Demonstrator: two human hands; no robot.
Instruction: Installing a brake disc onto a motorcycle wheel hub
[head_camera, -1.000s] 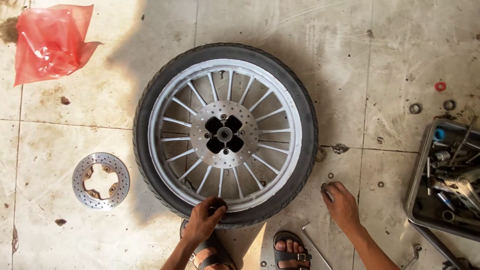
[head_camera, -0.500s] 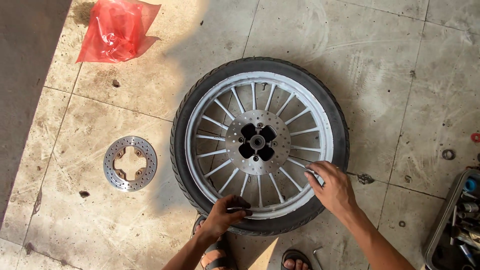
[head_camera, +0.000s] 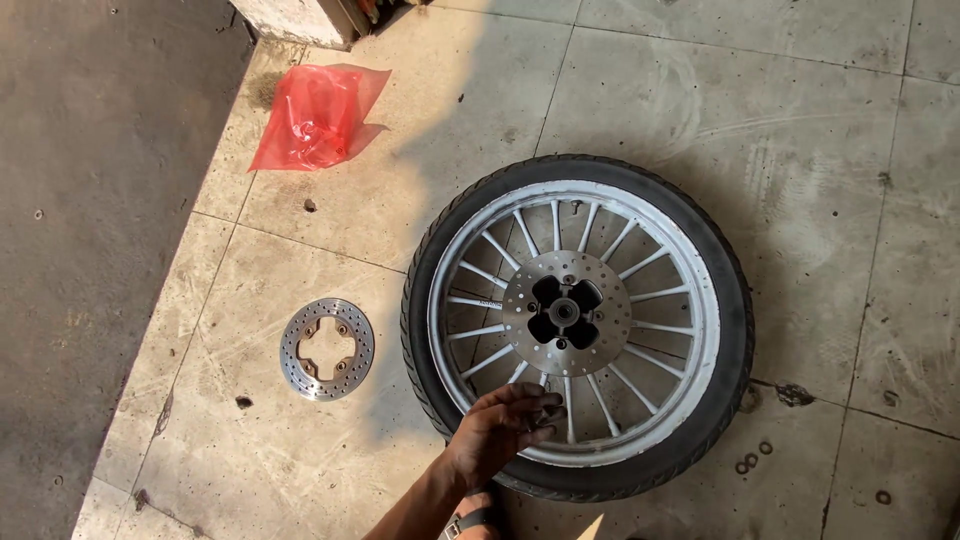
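1. I am holding 1 hand (head_camera: 500, 428) over the near rim of the wheel (head_camera: 577, 322), fingers curled together around something small; I cannot tell what, nor which hand it is. The other hand is out of view.
2. The wheel is lying flat on the tiled floor (head_camera: 780, 130), with a drilled brake disc (head_camera: 566, 313) sitting on its hub.
3. A second disc (head_camera: 327, 348) is lying apart, left of the tyre; a red bag (head_camera: 315, 115) lies beyond.
4. I judge disc fastening is in hand; next calls for aligning fasteners with the hub holes.
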